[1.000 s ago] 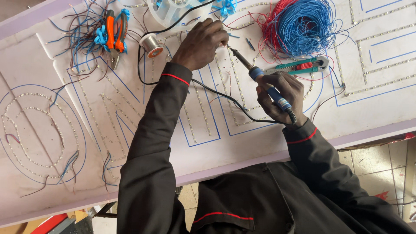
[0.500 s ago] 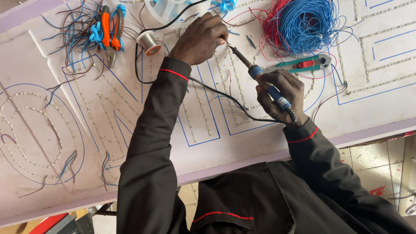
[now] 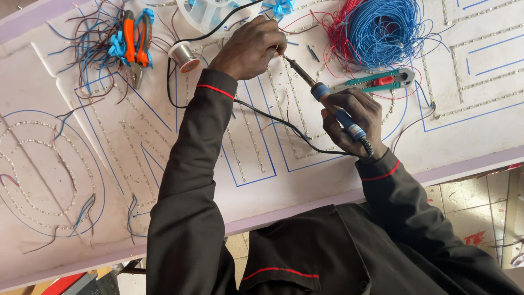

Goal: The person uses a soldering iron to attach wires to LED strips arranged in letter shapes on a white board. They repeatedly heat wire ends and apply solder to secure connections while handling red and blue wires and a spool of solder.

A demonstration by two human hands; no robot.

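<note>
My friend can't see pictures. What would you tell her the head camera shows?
A person's right hand holds a blue-handled soldering iron, its tip beside the left hand, over a white sign board lined with light strips. Nearby lie a blue and red wire bundle, orange pliers and a solder spool.

White sign board (image 3: 327, 169) traced with blue outlines and dotted LED strips (image 3: 248, 145). Blue-handled soldering iron (image 3: 338, 114) trailing black cord (image 3: 273, 117). Orange-and-blue pliers (image 3: 136, 41). Blue and red wire coil (image 3: 382, 30). Teal-and-red cutter (image 3: 382, 82). Black sleeves (image 3: 191, 180) edged in red piping.
</note>
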